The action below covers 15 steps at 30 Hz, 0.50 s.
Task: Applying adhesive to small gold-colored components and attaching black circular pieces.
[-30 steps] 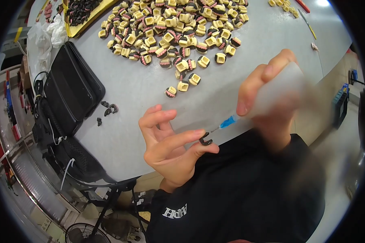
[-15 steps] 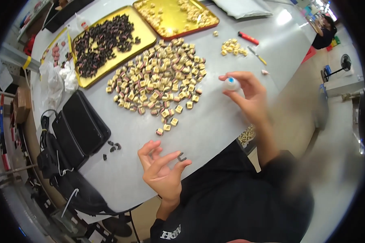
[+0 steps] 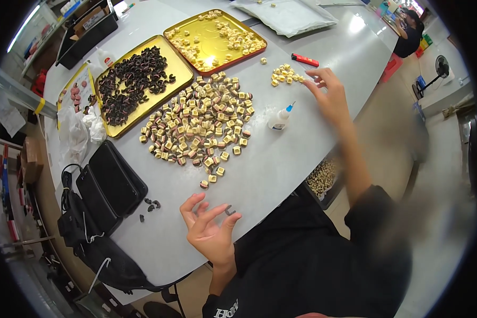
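Observation:
My left hand (image 3: 211,229) is closed in a light pinch over the table's near edge, holding a small dark C-shaped piece (image 3: 230,210) between thumb and forefinger. My right hand (image 3: 331,98) reaches to a small group of pale yellow pieces (image 3: 284,74), thumb and forefinger slightly apart at its right side. A small white bottle (image 3: 278,121) with a blue tip stands upright to the left of my right forearm. Left of the bottle lies a large heap of yellow, pink and dark square pieces (image 3: 199,124).
A yellow tray (image 3: 113,130) holds dark pieces; a red-rimmed gold tray (image 3: 215,49) holds pale ones. A red tube (image 3: 305,60) lies past the small group. A black case (image 3: 111,183) and dark bits (image 3: 151,206) are at left. Below the table edge sits a bin of pieces (image 3: 321,179).
My right hand has set the bottle upright on the table, let it go and moved forward to the small yellow group. My left hand still pinches the dark piece. The head view has shifted slightly.

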Each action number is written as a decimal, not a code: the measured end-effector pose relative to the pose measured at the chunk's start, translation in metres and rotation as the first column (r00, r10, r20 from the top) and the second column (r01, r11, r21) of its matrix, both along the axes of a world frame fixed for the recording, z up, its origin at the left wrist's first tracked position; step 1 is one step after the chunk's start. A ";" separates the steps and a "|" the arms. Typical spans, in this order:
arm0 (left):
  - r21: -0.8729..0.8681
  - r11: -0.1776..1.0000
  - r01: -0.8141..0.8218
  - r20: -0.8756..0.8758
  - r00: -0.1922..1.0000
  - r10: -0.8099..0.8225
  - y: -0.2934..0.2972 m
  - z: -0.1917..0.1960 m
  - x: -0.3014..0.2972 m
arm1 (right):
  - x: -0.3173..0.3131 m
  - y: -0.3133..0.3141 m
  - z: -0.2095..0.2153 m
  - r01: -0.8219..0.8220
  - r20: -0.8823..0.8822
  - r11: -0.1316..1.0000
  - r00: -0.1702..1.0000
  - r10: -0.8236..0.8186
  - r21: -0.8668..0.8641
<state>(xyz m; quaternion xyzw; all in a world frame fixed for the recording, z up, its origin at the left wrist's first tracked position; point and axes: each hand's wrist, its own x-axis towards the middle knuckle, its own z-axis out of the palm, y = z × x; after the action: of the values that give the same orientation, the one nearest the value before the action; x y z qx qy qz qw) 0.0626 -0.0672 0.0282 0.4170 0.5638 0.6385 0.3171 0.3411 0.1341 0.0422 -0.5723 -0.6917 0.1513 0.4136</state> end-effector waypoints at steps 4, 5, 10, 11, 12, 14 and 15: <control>-0.006 1.000 -0.009 0.005 1.000 0.009 -0.005 0.000 -0.001 | 0.010 0.020 -0.007 0.046 0.205 0.995 0.978 -0.028 -0.087; -0.008 1.000 -0.006 0.012 1.000 0.006 -0.005 0.000 -0.002 | 0.010 0.021 -0.008 0.022 0.216 0.995 0.976 -0.002 -0.094; -0.020 1.000 -0.006 0.020 1.000 0.006 -0.004 -0.004 -0.008 | 0.000 0.003 0.000 0.027 -0.056 0.999 0.998 -0.024 0.044; -0.010 1.000 -0.006 0.019 1.000 0.006 -0.004 -0.006 -0.010 | -0.009 -0.005 0.006 0.013 -0.061 0.999 0.998 -0.011 0.031; -0.001 1.000 -0.002 0.020 1.000 0.002 -0.003 -0.009 -0.011 | -0.023 -0.018 0.016 -0.017 -0.252 0.998 0.967 0.034 0.068; -0.011 1.000 -0.007 0.013 1.000 0.007 -0.002 -0.014 -0.015 | -0.044 -0.045 0.021 -0.043 -0.442 0.995 0.893 0.079 0.090; 0.004 1.000 0.008 0.007 1.000 -0.008 -0.002 -0.016 -0.016 | -0.051 -0.060 0.020 -0.164 -0.508 0.974 0.832 0.222 0.158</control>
<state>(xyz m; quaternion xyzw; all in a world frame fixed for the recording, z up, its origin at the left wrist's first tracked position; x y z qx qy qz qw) 0.0461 -0.0692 0.0120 0.4175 0.5599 0.6397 0.3209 0.2899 0.0743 0.0622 -0.4138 -0.6148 0.3044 0.5985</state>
